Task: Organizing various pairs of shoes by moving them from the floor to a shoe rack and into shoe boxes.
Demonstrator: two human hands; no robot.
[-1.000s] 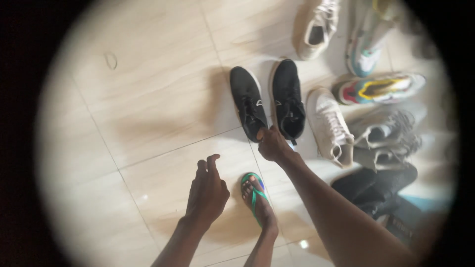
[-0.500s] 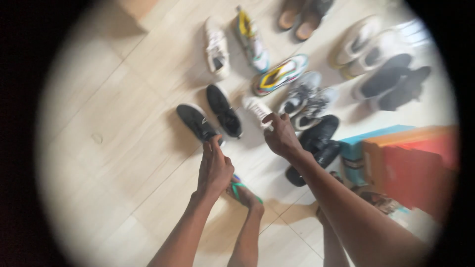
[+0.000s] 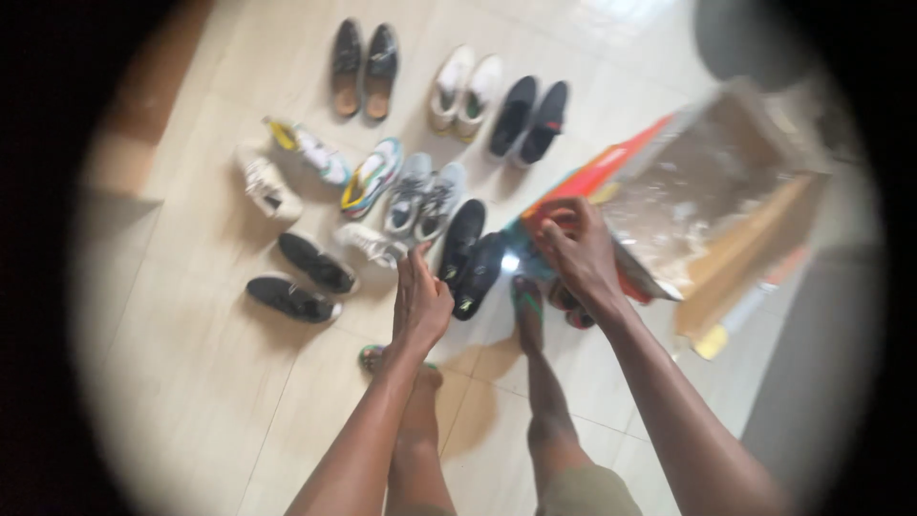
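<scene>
Landmark: the orange and teal cardboard shoe box (image 3: 597, 177) lay tilted on the pale tiled floor (image 3: 191, 382); a crinkled clear plastic sheet (image 3: 688, 196) spilled from it.
Right hand: my right hand (image 3: 578, 250) rested at the box's near corner, fingers curled over the edge; whether they truly pinched the card, I could not tell.
Left hand: my left hand (image 3: 420, 301) hung just left of the box, fingers straight and together, thumb apart, holding nothing; it hovered near the pair of black low sneakers (image 3: 470, 256) lying beside the box.
Handling: the box looked light, stiff along its folds, easily crushed at the walls; I judged the corner or rim the best hold; the sneakers seemed soft and light, best taken at the heel or collar.
Pose: both arms reached forward and down, the right wrist bent inward, the left palm turned sideways.
Around: a grey laced pair (image 3: 425, 196) lay beyond the black pair; further from the box, more pairs stood in rows.
</scene>
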